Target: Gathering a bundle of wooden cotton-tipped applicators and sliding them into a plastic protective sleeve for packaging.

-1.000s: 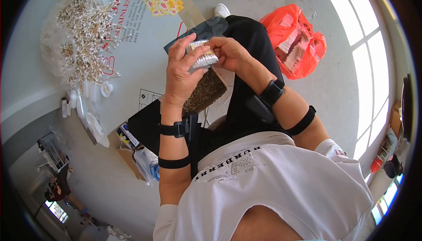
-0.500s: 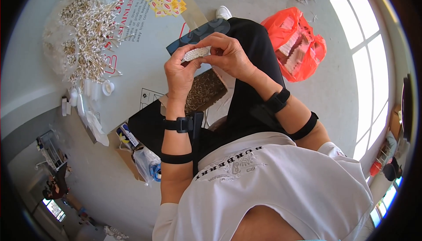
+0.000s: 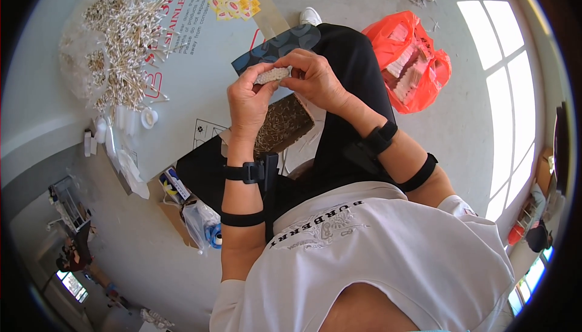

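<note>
Between my two hands is a tight bundle of cotton swabs [image 3: 273, 76], its white tips turned up toward me. My left hand [image 3: 247, 94] is closed on its left end, with thumb and fingers pressed along the side. Fingers and thumb of my right hand [image 3: 316, 80] pinch the bundle's right end. Just below the hands, an open cardboard box [image 3: 285, 125] over my lap holds many loose swabs. Behind the hands lies a dark blue sheet with a round pattern [image 3: 267, 51].
Loose swabs spill from a clear plastic bag [image 3: 115, 47] on the table's [image 3: 176, 96] left. Yellow-and-white labels [image 3: 232, 0] lie at its far side. On the floor at right, a red plastic bag [image 3: 438, 68] holds pink-and-white packs. White small containers [image 3: 148, 119] stand near the table edge.
The bundle has tilted slightly between my fingers, and both hands have shifted a little down. My grip on it stays closed.
</note>
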`<action>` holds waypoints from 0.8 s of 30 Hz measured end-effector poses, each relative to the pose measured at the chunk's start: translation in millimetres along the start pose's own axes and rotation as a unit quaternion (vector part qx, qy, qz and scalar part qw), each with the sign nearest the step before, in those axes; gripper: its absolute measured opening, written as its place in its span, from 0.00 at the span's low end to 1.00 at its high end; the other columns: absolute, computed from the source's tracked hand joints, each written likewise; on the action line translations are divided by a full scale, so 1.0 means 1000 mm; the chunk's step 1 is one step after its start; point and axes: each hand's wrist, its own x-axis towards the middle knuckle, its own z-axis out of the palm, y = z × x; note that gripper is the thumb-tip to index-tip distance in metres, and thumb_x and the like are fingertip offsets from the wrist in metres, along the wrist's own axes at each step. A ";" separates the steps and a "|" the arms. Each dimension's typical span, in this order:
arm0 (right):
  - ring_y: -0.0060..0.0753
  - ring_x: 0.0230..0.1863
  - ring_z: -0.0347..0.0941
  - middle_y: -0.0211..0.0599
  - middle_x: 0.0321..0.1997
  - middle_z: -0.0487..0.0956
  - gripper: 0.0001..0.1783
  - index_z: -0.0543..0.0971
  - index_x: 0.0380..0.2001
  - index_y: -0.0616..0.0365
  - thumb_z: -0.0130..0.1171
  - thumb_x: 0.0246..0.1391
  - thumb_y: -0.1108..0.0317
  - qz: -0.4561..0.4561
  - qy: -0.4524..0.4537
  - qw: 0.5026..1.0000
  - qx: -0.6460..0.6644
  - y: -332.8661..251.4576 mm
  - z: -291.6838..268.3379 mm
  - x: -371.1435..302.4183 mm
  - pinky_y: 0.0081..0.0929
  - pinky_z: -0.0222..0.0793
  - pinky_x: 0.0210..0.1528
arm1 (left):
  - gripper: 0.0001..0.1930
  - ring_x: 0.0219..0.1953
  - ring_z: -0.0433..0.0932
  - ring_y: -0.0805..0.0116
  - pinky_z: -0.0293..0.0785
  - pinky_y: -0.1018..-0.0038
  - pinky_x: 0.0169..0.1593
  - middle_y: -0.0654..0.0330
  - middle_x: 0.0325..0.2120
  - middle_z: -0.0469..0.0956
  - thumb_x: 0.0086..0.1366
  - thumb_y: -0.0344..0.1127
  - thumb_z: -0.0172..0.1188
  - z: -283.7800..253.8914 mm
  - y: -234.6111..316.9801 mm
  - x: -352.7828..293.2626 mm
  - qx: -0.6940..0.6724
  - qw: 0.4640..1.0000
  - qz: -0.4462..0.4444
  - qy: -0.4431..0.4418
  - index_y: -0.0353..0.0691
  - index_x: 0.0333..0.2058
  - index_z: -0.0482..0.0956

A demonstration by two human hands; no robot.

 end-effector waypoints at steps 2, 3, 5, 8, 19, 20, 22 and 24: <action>0.19 0.26 0.65 0.29 0.31 0.73 0.17 0.82 0.41 0.60 0.68 0.43 0.77 -0.005 0.001 1.000 -0.009 -0.001 0.001 0.000 0.19 0.64 0.29 | 0.15 0.35 0.79 0.77 0.78 0.79 0.40 0.60 0.35 0.83 0.56 0.18 0.67 -0.001 -0.001 -0.001 0.002 1.000 0.001 0.000 0.33 0.43 0.80; 0.19 0.26 0.66 0.29 0.31 0.73 0.17 0.82 0.40 0.60 0.68 0.43 0.77 -0.008 0.002 1.000 -0.014 -0.001 0.000 0.000 0.19 0.64 0.29 | 0.15 0.35 0.79 0.78 0.78 0.79 0.40 0.61 0.35 0.83 0.56 0.19 0.67 -0.001 -0.001 -0.001 0.003 1.000 0.001 -0.001 0.33 0.43 0.80; 0.20 0.26 0.66 0.30 0.31 0.73 0.16 0.82 0.40 0.60 0.68 0.44 0.77 -0.012 0.003 1.000 -0.018 -0.001 0.000 0.000 0.20 0.65 0.29 | 0.14 0.35 0.79 0.78 0.78 0.79 0.40 0.61 0.34 0.83 0.56 0.19 0.67 -0.001 -0.001 -0.001 0.004 1.000 0.005 0.001 0.33 0.43 0.80; 0.19 0.27 0.67 0.29 0.31 0.73 0.16 0.82 0.40 0.60 0.68 0.44 0.78 0.000 -0.002 1.000 -0.014 -0.001 0.000 -0.001 0.19 0.65 0.29 | 0.14 0.34 0.79 0.78 0.77 0.79 0.39 0.61 0.34 0.83 0.56 0.20 0.67 -0.001 -0.001 -0.003 0.006 1.000 0.008 0.003 0.34 0.42 0.81; 0.12 0.28 0.67 0.25 0.30 0.75 0.12 0.83 0.37 0.64 0.69 0.47 0.73 0.088 0.020 0.994 0.056 -0.002 0.004 -0.003 0.16 0.64 0.30 | 0.14 0.33 0.79 0.79 0.77 0.79 0.39 0.61 0.32 0.83 0.56 0.22 0.69 0.003 -0.005 -0.006 0.017 1.000 0.006 0.025 0.34 0.42 0.81; 0.12 0.28 0.67 0.25 0.30 0.75 0.12 0.83 0.37 0.64 0.69 0.47 0.73 0.089 0.020 0.994 0.056 -0.001 0.004 -0.003 0.16 0.64 0.30 | 0.13 0.33 0.79 0.79 0.77 0.79 0.39 0.62 0.32 0.83 0.56 0.22 0.69 0.004 -0.005 -0.006 0.014 1.000 -0.002 0.025 0.35 0.41 0.81; 0.13 0.28 0.66 0.25 0.29 0.75 0.12 0.83 0.36 0.63 0.69 0.47 0.73 0.083 0.032 0.994 0.057 0.002 0.005 -0.003 0.16 0.64 0.30 | 0.13 0.33 0.78 0.79 0.77 0.79 0.39 0.62 0.32 0.83 0.56 0.22 0.69 0.006 -0.005 -0.006 0.010 1.000 -0.011 0.025 0.35 0.41 0.81; 0.17 0.28 0.70 0.29 0.29 0.77 0.12 0.83 0.36 0.64 0.68 0.45 0.72 0.096 0.032 0.993 0.054 -0.002 0.005 -0.003 0.18 0.67 0.32 | 0.13 0.33 0.78 0.79 0.76 0.79 0.39 0.63 0.31 0.83 0.56 0.22 0.69 0.006 -0.006 -0.006 0.022 0.999 0.011 0.033 0.35 0.41 0.81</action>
